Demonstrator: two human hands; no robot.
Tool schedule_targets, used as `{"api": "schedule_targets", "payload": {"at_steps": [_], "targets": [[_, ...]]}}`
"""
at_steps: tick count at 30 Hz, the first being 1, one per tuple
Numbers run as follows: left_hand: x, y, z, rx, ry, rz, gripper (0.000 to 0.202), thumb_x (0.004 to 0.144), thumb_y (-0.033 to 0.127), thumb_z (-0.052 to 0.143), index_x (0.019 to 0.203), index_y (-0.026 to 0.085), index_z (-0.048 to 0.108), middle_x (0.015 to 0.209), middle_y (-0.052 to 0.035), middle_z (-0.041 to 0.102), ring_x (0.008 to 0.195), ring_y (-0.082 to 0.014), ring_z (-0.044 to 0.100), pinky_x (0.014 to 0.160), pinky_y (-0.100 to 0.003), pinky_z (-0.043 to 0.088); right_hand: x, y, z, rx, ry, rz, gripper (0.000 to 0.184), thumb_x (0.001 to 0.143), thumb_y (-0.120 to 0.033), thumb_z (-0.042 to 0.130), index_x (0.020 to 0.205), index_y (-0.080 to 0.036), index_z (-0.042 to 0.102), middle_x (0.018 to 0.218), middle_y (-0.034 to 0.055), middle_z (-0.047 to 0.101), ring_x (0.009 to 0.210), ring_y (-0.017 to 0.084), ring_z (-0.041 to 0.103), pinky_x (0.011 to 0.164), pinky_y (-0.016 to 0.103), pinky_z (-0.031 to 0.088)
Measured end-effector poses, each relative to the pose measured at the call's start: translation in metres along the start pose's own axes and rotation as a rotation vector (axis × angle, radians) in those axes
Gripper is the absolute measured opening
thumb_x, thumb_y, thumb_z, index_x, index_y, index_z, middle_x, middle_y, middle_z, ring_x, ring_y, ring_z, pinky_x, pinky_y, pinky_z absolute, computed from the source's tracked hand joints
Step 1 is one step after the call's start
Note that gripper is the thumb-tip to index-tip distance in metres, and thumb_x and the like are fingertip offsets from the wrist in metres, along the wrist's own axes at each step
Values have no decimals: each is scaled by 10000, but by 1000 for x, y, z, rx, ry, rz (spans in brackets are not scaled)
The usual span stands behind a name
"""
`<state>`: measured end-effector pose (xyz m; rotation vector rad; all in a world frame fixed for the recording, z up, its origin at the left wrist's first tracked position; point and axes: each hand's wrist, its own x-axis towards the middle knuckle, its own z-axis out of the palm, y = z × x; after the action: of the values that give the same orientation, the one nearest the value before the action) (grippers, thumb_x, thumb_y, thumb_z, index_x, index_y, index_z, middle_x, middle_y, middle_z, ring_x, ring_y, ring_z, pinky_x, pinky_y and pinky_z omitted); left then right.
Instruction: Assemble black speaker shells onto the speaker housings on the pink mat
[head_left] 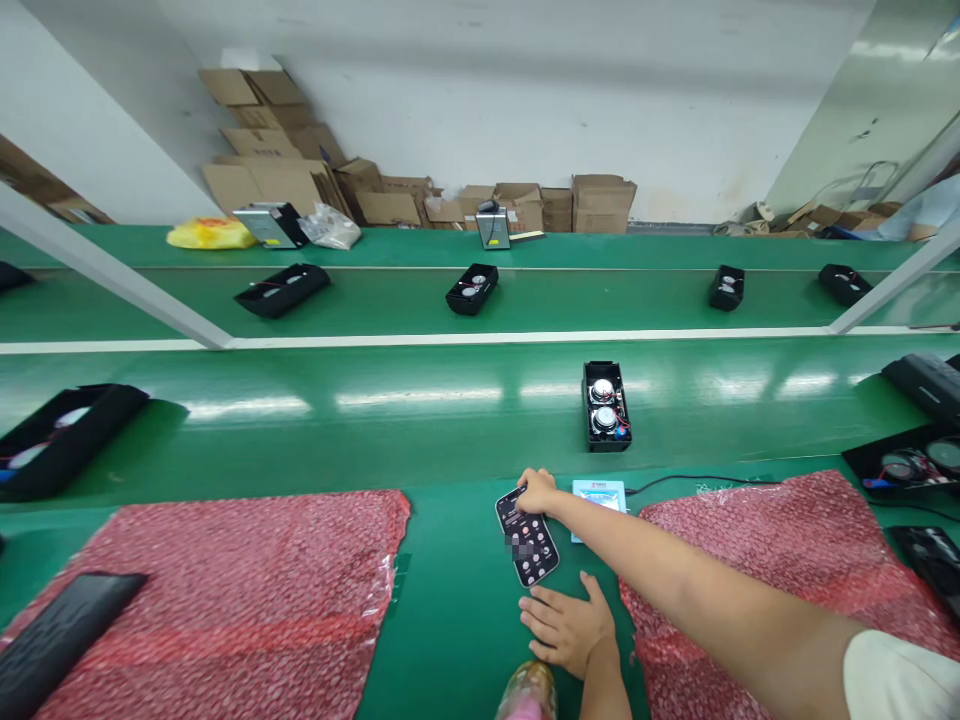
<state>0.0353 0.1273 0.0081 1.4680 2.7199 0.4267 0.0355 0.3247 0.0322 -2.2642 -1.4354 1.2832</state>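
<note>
A smartphone [534, 562] with a dark screen full of round icons lies tilted on the green bench. My right hand [538, 492] reaches in from the right and touches its upper part with a fingertip, the other fingers loosely bent. Below the phone, my left hand [570, 626] rests palm down with its fingers spread, holding nothing. Partly behind my right forearm is a light blue box with a display [598, 490], joined to a black cable. Beyond it stands a black speaker housing [607, 440], open-topped, with two round drivers and wires inside.
Red bubble wrap lies at left [247, 590] and right [720, 530]. A black panel [67, 635] rests on the left sheet. Several open speaker housings, one being [472, 288], sit on the green lines. A white rail [450, 341] crosses behind; cardboard boxes [604, 203] line the wall.
</note>
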Motion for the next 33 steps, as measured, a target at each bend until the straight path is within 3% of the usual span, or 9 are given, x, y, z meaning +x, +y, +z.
{"api": "schedule_targets", "payload": {"at_steps": [6, 10, 15, 23, 28, 33], "targets": [[1, 0, -1, -5, 18, 4, 708, 831, 459, 300, 1369, 7, 218, 1397, -252, 307, 1309, -328, 256, 1013, -536, 245, -5, -12, 3, 7, 53, 45, 546, 470, -476, 704, 929, -206, 583, 1046, 97, 531, 979, 254, 522, 800, 315, 424], [0, -1, 1, -4, 20, 7, 704, 827, 448, 321, 1365, 4, 229, 1395, -252, 310, 1302, -330, 266, 1007, -541, 256, -10, -16, 8, -24, 118, 63, 667, 421, -504, 722, 980, -181, 554, 1097, 128, 511, 1044, 300, 482, 840, 361, 414], [-2, 0, 1, -5, 15, 7, 713, 824, 453, 321, 1370, 6, 219, 1401, -249, 302, 1299, -336, 269, 1003, -542, 261, -5, -13, 7, -34, 94, 73, 634, 475, -569, 665, 971, -188, 562, 1093, 122, 525, 1029, 284, 505, 831, 353, 421], [0, -3, 3, 1, 41, 22, 719, 830, 477, 301, 1366, 3, 233, 1395, -251, 312, 1297, -336, 274, 1005, -538, 257, 4, -2, 2, -19, 12, 15, 524, 437, -344, 718, 933, -239, 584, 1070, 68, 537, 968, 222, 541, 774, 267, 430], [1, -4, 4, 6, 47, 24, 706, 828, 461, 308, 1356, -5, 251, 1395, -255, 310, 1292, -339, 283, 1001, -539, 262, -4, -10, 7, -9, 71, 35, 549, 471, -494, 694, 929, -217, 572, 1060, 84, 534, 995, 248, 518, 818, 309, 415], [-1, -5, 8, 3, 50, 26, 718, 812, 440, 354, 1369, 7, 219, 1393, -252, 316, 1285, -342, 298, 993, -544, 272, -13, -17, 10, -42, 141, 59, 620, 471, -503, 701, 977, -186, 532, 1106, 123, 507, 1043, 281, 478, 835, 348, 405]]}}
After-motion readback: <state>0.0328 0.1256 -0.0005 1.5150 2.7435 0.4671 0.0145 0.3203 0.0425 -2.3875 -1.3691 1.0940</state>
